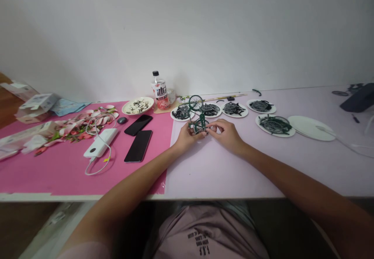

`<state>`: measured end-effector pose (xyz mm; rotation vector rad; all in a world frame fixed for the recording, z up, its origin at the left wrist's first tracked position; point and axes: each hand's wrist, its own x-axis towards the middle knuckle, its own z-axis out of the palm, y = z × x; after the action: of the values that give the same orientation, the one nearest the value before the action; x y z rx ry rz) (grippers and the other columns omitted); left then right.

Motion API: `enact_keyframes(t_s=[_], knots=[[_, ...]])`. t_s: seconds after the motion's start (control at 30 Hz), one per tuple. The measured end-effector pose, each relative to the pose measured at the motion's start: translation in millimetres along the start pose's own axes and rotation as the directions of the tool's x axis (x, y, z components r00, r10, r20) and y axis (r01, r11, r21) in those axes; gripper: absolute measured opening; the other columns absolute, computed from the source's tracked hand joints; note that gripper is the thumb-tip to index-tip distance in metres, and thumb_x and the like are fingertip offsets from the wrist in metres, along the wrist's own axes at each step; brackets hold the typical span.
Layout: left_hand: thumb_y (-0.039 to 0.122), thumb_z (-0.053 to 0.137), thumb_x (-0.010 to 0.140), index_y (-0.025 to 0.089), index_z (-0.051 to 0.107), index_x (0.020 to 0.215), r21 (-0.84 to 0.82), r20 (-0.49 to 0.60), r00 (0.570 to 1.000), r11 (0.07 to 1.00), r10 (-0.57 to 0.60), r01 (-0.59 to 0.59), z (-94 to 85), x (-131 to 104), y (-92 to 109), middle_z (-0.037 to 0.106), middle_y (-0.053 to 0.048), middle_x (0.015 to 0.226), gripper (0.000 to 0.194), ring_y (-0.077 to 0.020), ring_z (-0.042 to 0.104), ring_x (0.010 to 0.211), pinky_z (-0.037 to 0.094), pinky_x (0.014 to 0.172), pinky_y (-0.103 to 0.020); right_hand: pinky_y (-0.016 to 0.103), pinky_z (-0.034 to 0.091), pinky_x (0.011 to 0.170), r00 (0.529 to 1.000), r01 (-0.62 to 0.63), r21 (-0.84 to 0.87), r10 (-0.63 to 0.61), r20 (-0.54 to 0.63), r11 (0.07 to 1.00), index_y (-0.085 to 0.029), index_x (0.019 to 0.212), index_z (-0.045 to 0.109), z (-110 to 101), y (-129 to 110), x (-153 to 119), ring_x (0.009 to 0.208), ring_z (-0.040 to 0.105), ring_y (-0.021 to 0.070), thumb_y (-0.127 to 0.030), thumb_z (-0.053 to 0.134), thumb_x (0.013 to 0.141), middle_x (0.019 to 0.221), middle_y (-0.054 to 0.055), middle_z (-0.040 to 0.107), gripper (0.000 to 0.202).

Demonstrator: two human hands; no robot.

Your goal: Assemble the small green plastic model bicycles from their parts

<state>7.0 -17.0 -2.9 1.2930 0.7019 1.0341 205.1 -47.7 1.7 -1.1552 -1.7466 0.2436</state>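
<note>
A small dark green model bicycle point(196, 103) stands on end between my hands, one spoked wheel up and the other down among my fingers. My left hand point(187, 137) grips it from the left, thumb and fingers closed around the lower wheel and frame. From the right, my right hand point(224, 134) pinches at the same lower part with thumb and forefinger. Any small piece in that pinch is too tiny to make out. Just behind, white plates point(181, 118) hold black and grey bicycle parts.
More plates lie to the right: one with green wheels point(275, 125), and a bare plate point(312, 128) with a white cable. On the pink left side are two phones point(138, 146), a power bank point(101, 143), loose petals point(87, 123), a bottle point(160, 91) and a dish point(138, 106).
</note>
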Motion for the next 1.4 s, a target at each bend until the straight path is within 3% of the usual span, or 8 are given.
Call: enact_keyframes(t_s=[0.23, 0.37, 0.5, 0.63, 0.8, 0.9, 1.07, 1.4], knots=[[0.04, 0.099, 0.062, 0.017, 0.055, 0.112, 0.029, -0.01, 1.0, 0.999, 0.012, -0.012, -1.8, 1.2, -2.4, 0.079, -0.011, 0.101, 0.07, -0.0244, 0.078, 0.088, 0.062, 0.081, -0.038, 0.032, 0.043, 0.063, 0.996, -0.082, 0.021, 0.081, 0.03, 0.996, -0.024, 0.098, 0.079, 0.8, 0.0, -1.5, 0.064, 0.048, 0.0172, -0.036, 0.072, 0.087, 0.073, 0.001, 0.061, 0.018], [0.038, 0.099, 0.061, 0.017, 0.057, 0.112, 0.031, -0.146, 0.986, 0.997, 0.081, -0.077, -4.3, 7.1, -2.0, 0.079, -0.011, 0.101, 0.069, -0.0241, 0.078, 0.091, 0.063, 0.088, -0.041, 0.03, 0.044, 0.062, 0.986, -0.155, 0.106, 0.146, 0.083, 0.982, -0.024, 0.112, 0.073, 2.4, -1.5, -3.7, 0.06, 0.047, 0.0143, -0.04, 0.072, 0.088, 0.069, -0.003, 0.056, 0.029], [0.041, 0.098, 0.061, 0.016, 0.059, 0.113, 0.072, -0.29, 0.943, 0.986, 0.163, -0.148, -16.0, 18.2, 2.5, 0.079, -0.012, 0.103, 0.07, -0.0253, 0.078, 0.093, 0.063, 0.09, -0.043, 0.03, 0.048, 0.065, 0.98, -0.159, 0.106, 0.145, 0.133, 0.982, -0.024, 0.109, 0.072, 4.0, -0.6, -5.1, 0.064, 0.055, 0.0149, -0.039, 0.073, 0.088, 0.074, -0.002, 0.061, 0.025], [0.045, 0.097, 0.059, 0.014, 0.062, 0.109, 0.145, -0.354, 0.905, 0.97, 0.235, -0.195, -34.2, 27.1, 8.5, 0.079, -0.013, 0.104, 0.069, -0.0269, 0.077, 0.093, 0.064, 0.086, -0.042, 0.034, 0.055, 0.077, 0.974, -0.079, 0.053, 0.066, 0.215, 0.995, -0.024, 0.102, 0.076, 6.7, 2.6, -6.8, 0.089, 0.065, 0.0211, -0.035, 0.072, 0.09, 0.098, 0.006, 0.071, 0.017], [0.046, 0.094, 0.065, 0.013, 0.063, 0.106, 0.196, -0.371, 0.888, 0.958, 0.27, -0.209, -49.3, 32.8, 3.2, 0.078, -0.013, 0.1, 0.061, -0.0258, 0.076, 0.089, 0.063, 0.085, -0.042, 0.048, 0.049, 0.105, 0.929, 0.151, -0.027, -0.133, 0.346, 0.988, -0.025, 0.122, 0.074, 18.2, 7.3, -9.6, 0.115, 0.062, 0.0281, -0.032, 0.068, 0.096, 0.117, 0.01, 0.073, 0.027], [0.042, 0.095, 0.063, 0.014, 0.062, 0.109, 0.222, -0.394, 0.876, 0.954, 0.277, -0.201, -50.6, 35.6, -5.2, 0.078, -0.014, 0.106, 0.063, -0.0262, 0.076, 0.093, 0.063, 0.086, -0.041, 0.047, 0.05, 0.1, 0.901, 0.254, -0.102, -0.197, 0.387, 0.962, -0.023, 0.124, 0.075, 26.5, 7.9, -7.8, 0.109, 0.063, 0.0283, -0.03, 0.064, 0.099, 0.112, 0.011, 0.071, 0.028], [0.035, 0.093, 0.066, 0.015, 0.062, 0.11, 0.261, -0.368, 0.885, 0.946, 0.284, -0.194, -48.1, 36.7, -13.3, 0.076, -0.014, 0.11, 0.057, -0.027, 0.075, 0.099, 0.061, 0.09, -0.041, 0.041, 0.05, 0.09, 0.898, 0.295, -0.2, -0.199, 0.393, 0.934, -0.022, 0.114, 0.078, 38.9, 3.8, 2.0, 0.097, 0.062, 0.0262, -0.029, 0.062, 0.101, 0.097, 0.01, 0.069, 0.022], [0.033, 0.092, 0.066, 0.016, 0.061, 0.103, 0.278, -0.411, 0.864, 0.942, 0.292, -0.187, -49.0, 34.9, -12.8, 0.077, -0.01, 0.097, 0.052, -0.0254, 0.076, 0.09, 0.061, 0.083, -0.038, 0.036, 0.041, 0.079, 0.933, 0.149, -0.328, -0.023, 0.358, 0.933, -0.02, 0.097, 0.073, 79.1, -13.1, 22.1, 0.091, 0.058, 0.0252, -0.023, 0.065, 0.098, 0.084, 0.007, 0.069, 0.009]])
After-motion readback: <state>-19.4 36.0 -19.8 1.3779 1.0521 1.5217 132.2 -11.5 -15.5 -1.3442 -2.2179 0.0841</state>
